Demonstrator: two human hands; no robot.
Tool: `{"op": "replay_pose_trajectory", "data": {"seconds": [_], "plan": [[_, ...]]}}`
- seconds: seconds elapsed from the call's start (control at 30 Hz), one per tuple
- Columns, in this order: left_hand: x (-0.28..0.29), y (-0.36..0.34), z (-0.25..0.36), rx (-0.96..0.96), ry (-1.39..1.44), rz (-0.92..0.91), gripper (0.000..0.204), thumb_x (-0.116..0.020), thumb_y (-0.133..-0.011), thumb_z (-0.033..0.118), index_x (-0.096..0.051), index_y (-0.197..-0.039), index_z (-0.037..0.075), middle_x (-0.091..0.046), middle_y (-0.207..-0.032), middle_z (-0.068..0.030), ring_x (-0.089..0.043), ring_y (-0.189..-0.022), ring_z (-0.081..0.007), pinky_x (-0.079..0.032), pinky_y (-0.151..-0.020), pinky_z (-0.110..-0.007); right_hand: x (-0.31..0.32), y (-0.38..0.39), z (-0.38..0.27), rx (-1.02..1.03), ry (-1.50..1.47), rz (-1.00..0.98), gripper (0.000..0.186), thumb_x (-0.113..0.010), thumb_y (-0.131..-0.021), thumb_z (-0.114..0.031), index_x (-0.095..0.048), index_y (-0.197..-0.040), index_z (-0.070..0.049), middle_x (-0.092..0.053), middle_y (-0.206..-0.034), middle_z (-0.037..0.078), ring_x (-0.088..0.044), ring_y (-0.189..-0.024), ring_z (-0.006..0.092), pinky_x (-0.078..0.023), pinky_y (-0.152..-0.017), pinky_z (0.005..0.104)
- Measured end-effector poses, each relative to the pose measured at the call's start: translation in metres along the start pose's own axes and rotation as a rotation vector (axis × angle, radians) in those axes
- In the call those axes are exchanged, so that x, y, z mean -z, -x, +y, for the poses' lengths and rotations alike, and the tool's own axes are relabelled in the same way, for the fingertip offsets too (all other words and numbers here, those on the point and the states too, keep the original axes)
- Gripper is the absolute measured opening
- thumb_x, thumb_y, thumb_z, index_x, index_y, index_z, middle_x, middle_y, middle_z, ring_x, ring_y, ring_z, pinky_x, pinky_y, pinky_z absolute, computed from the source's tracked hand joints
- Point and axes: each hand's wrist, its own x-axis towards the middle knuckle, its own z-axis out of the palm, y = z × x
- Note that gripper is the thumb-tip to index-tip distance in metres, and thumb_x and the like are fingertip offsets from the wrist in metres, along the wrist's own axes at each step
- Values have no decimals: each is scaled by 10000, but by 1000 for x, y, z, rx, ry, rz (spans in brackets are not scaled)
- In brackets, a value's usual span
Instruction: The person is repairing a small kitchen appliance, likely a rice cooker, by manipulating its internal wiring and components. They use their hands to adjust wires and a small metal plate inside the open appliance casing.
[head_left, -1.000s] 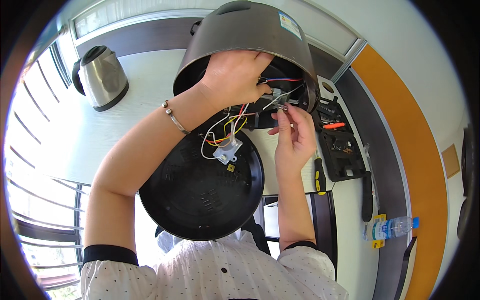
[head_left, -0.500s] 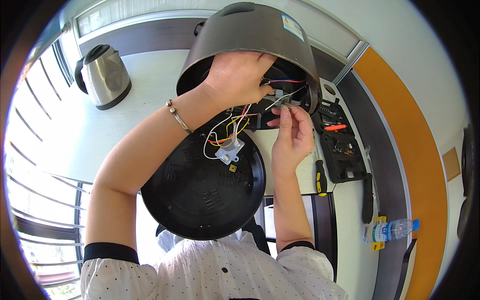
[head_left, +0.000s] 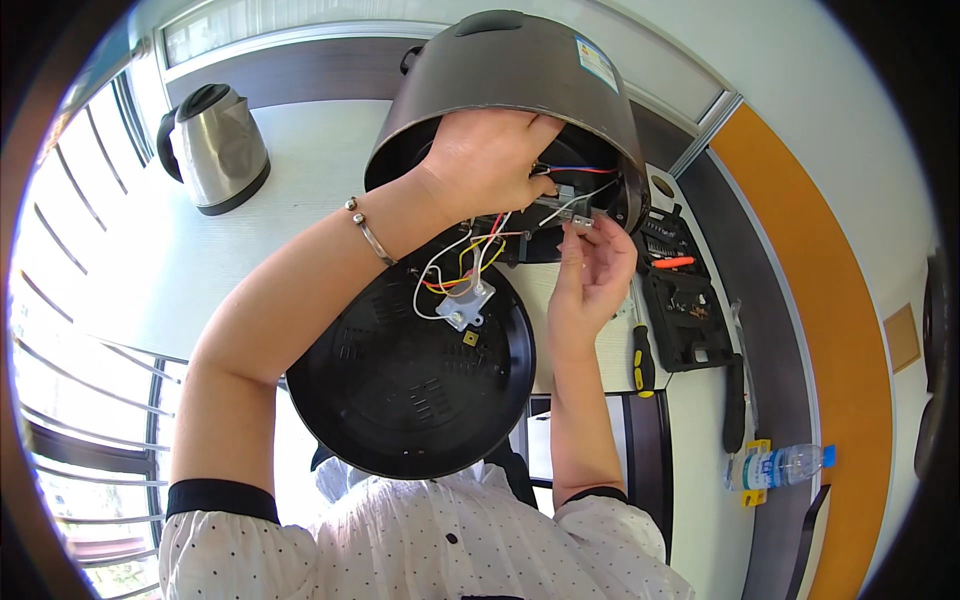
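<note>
Because the dark, pot-shaped housing (head_left: 510,75) lies on the bench (head_left: 310,170) with its open end facing you, its wiring sits within reach, which is probably the reason for that pose. Your left hand (head_left: 490,155) is inside the mouth; its fingertips are partly hidden, so cannot tell what, if anything, they grip. Your right hand (head_left: 597,265), apart from the left, pinches a small metal piece (head_left: 583,222) just beside the rim. Colored wires (head_left: 484,255) hang slack over the round black base (head_left: 410,400), likely kept close to spare them strain; a pale wired block (head_left: 467,308) shows against it. Surface: pale top, steel kettle (head_left: 222,155) at left, screwdriver (head_left: 643,365) and open tool case (head_left: 690,320) at right, bottle (head_left: 785,467) lying beyond. Room: barred window at left, orange panel (head_left: 800,230) at right.
</note>
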Motion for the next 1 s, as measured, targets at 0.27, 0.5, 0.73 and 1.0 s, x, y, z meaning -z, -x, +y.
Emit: {"op": "replay_pose_trajectory", "data": {"seconds": [0.27, 0.5, 0.73, 1.0], "plan": [[-2, 0, -1, -2, -35, -6, 560, -767, -630, 316, -572, -1083, 50, -626, -980, -125, -607, -930, -298, -508, -751, -399, 8, -8, 11, 81, 408, 83, 167, -671, -816, 1, -560, -939, 17, -603, -805, 81, -549, -611, 95, -463, -547, 216], [-1, -1, -1, 4, -13, 7, 556, -764, -633, 322, -578, -1083, 54, -629, -973, -122, -605, -931, -301, -501, -754, -413, 4, -12, -8, -508, -122, 113, 219, -625, -898, -190, -591, -921, 25, -612, -690, 84, -533, -480, 108, -389, -402, 204], [-3, -1, 0, 3, -28, 29, 571, -775, -616, 340, -586, -1080, 65, -633, -938, -118, -608, -904, -300, -502, -738, -411, -10, -22, -21, -600, -330, 209, 252, -621, -904, -223, -595, -921, 26, -613, -690, 88, -530, -439, 115, -369, -368, 206], [-7, 1, -4, -58, -68, 91, 631, -802, -580, 423, -615, -1060, 59, -612, -933, -133, -593, -901, -328, -476, -758, -435, -13, -22, 1, -463, -371, 325, 245, -664, -873, -213, -600, -875, 23, -575, -591, 53, -532, -447, 108, -399, -405, 211]]}}
